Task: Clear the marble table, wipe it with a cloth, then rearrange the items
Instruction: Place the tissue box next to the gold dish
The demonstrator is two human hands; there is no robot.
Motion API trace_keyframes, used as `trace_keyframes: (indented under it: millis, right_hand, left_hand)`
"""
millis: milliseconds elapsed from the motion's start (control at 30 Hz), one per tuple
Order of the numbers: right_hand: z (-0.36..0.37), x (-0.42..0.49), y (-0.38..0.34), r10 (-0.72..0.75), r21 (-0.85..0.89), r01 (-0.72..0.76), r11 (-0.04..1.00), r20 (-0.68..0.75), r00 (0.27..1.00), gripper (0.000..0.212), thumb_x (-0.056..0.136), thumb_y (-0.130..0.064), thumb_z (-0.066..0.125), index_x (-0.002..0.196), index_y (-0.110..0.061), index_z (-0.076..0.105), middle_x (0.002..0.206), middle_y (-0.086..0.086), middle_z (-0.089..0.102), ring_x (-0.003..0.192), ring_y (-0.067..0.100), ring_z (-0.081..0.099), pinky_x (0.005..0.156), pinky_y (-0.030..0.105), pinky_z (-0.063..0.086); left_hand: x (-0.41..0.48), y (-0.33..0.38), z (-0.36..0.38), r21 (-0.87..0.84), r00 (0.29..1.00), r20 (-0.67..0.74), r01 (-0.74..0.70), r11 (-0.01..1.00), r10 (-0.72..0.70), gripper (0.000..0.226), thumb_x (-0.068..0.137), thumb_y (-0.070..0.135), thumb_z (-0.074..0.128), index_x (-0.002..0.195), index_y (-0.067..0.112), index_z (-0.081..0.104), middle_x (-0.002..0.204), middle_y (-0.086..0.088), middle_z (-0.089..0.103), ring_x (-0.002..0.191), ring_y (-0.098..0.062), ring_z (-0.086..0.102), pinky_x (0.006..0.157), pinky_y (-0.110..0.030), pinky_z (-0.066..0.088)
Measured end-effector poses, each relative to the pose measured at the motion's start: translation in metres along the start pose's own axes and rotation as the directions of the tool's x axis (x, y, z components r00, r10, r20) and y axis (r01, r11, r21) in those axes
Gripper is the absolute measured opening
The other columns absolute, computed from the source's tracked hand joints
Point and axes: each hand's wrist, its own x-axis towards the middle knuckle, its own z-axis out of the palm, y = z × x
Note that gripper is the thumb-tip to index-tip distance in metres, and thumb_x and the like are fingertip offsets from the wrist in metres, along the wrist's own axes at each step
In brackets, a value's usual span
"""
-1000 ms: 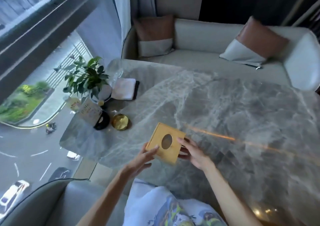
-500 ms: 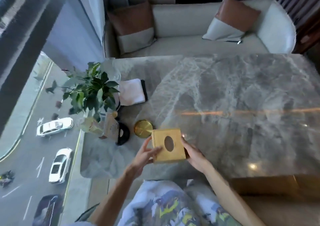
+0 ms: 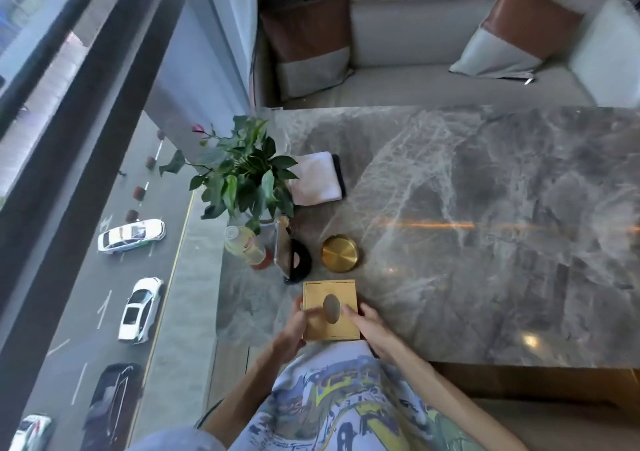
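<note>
A square gold tissue box (image 3: 331,309) with an oval hole sits at the near left edge of the grey marble table (image 3: 485,242). My left hand (image 3: 294,329) grips its left side and my right hand (image 3: 369,327) presses its right side. Behind it lie a round gold dish (image 3: 340,253), a black stand with a card (image 3: 294,260), a yellow drink bottle (image 3: 244,248) on its side, a potted green plant (image 3: 242,173) and a folded white cloth (image 3: 317,178) on a black one.
A cream sofa (image 3: 415,45) with two brown-and-grey cushions runs along the table's far side. A full-height window (image 3: 86,208) borders the table's left edge. The right part of the marble top shows only reflections.
The gold box has moved left and nearer to the table's front edge, and now sits square and flat between both hands. The view has tilted down and left.
</note>
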Motion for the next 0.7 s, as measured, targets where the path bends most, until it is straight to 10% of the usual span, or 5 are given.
trace_keyframes:
  millis: [133, 500, 700]
  right_hand:
    - [0.013, 0.01, -0.006, -0.02, -0.073, 0.019, 0.997, -0.016, 1.0, 0.111, 0.053, -0.087, 0.068, 0.145, -0.032, 0.039, 0.145, -0.005, 0.052, 0.129, 0.018, 0.054, 0.109, 0.044, 0.045]
    - [0.043, -0.028, -0.048, -0.041, -0.223, 0.04, 0.974, 0.001, 0.999, 0.101, 0.077, -0.07, 0.064, 0.154, -0.015, 0.027, 0.153, 0.002, 0.039, 0.141, 0.022, 0.039, 0.118, 0.039, 0.035]
    - [0.031, 0.014, -0.007, -0.033, -0.195, 0.041, 0.98, 0.042, 0.999, 0.118, 0.054, -0.089, 0.065, 0.149, -0.025, 0.035, 0.153, -0.001, 0.043, 0.136, 0.017, 0.046, 0.114, 0.042, 0.041]
  left_hand:
    - [0.005, -0.004, -0.014, 0.047, 0.999, -0.005, 0.032, 0.998, -0.032, 0.059, 0.076, 0.038, 0.058, 0.129, 0.038, 0.033, 0.114, -0.001, 0.059, 0.107, -0.026, 0.056, 0.085, -0.043, 0.046]
    - [0.011, -0.006, -0.039, 0.116, 0.999, -0.034, 0.004, 0.993, 0.0, 0.067, 0.089, 0.026, 0.06, 0.143, 0.036, 0.022, 0.133, -0.003, 0.048, 0.113, -0.024, 0.051, 0.072, -0.035, 0.046]
    - [0.01, -0.01, -0.041, 0.121, 0.997, -0.011, -0.068, 0.99, 0.07, 0.066, 0.093, 0.016, 0.057, 0.146, 0.025, 0.02, 0.137, -0.006, 0.044, 0.116, -0.023, 0.047, 0.078, -0.033, 0.043]
